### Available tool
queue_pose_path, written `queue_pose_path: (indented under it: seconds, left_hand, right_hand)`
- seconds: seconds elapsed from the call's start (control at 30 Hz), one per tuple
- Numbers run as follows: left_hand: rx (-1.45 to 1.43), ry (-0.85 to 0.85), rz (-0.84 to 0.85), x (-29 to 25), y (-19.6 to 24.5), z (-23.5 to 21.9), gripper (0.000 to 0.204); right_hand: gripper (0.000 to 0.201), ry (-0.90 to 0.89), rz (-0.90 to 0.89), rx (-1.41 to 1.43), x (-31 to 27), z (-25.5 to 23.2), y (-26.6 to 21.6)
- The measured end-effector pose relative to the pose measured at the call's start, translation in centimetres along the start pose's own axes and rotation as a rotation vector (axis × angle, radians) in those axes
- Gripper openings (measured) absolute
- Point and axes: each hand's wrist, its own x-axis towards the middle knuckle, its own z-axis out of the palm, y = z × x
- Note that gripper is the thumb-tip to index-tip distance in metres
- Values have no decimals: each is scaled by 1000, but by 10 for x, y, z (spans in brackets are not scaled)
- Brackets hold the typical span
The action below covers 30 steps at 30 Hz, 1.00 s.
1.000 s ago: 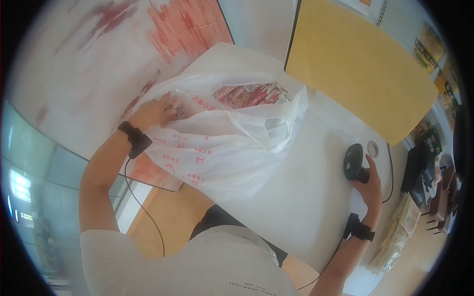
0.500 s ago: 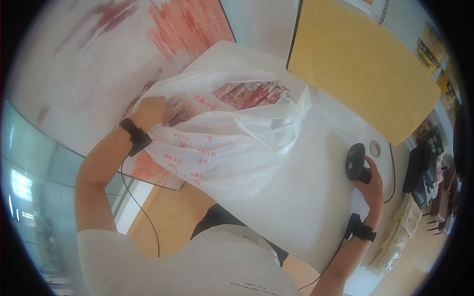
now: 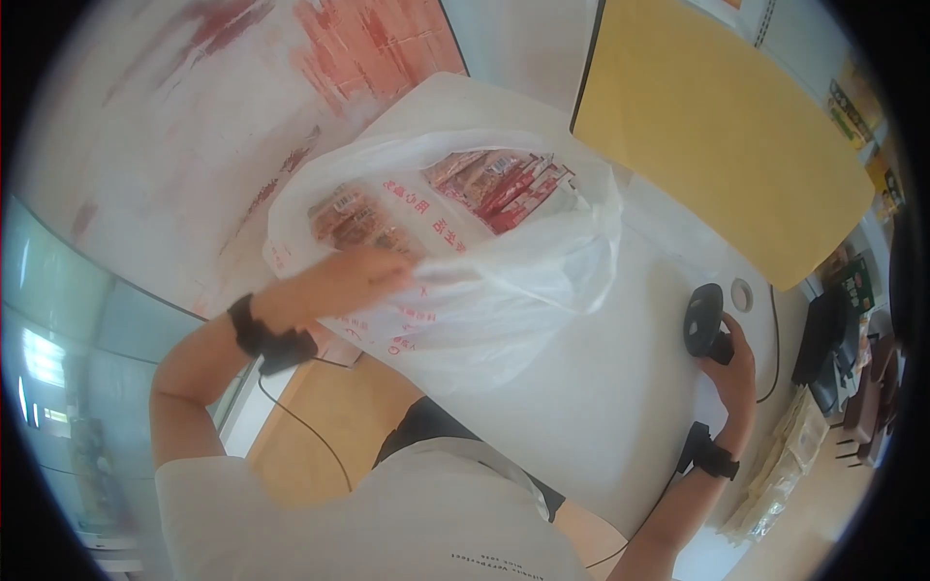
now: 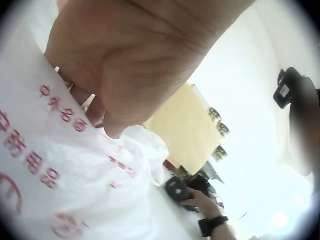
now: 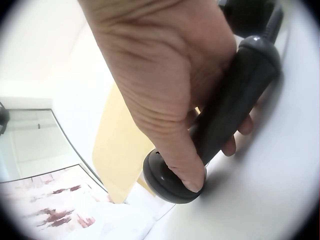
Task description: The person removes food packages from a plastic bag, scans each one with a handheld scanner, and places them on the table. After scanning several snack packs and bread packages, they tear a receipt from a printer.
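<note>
Here, a printed white plastic bag of wrapped packets sits on a white table, its near side under the left hand, blur hiding whether the fingers pinch or lie open. The right hand curls round a black scanner. One hard tug could spill packets.

Against my right fingers: black handheld device, smooth plastic, glossy at head. Bag: thin, crinkled plastic film. Packets: shiny plastic wrap. Counter: smooth, matt.
</note>
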Motion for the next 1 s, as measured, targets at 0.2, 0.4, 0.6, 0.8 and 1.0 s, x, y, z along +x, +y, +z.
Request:
queue_pose_path:
  seconds: [0.2, 0.4, 0.6, 0.8, 1.0]
  left_hand:
    - [-129, -98, -27, -25, 32, 14, 21]
    - [106, 322, 73, 50, -5, -3, 21]
    - [300, 341, -106, 177, -71, -17, 26]
    - [193, 350, 35, 221, -103, -12, 38]
    - [-4, 190, -251, 212, -86, -29, 71]
  right_hand:
    - [69, -11, 3, 8, 2, -1, 4]
    - [66, -17, 1, 18, 3, -1, 3]
    - [65, 3, 6, -42, 0, -1, -7]
    - [64, 16, 32, -69, 0, -1, -5]
    - [62, 29, 22, -74, 1, 0, -8]
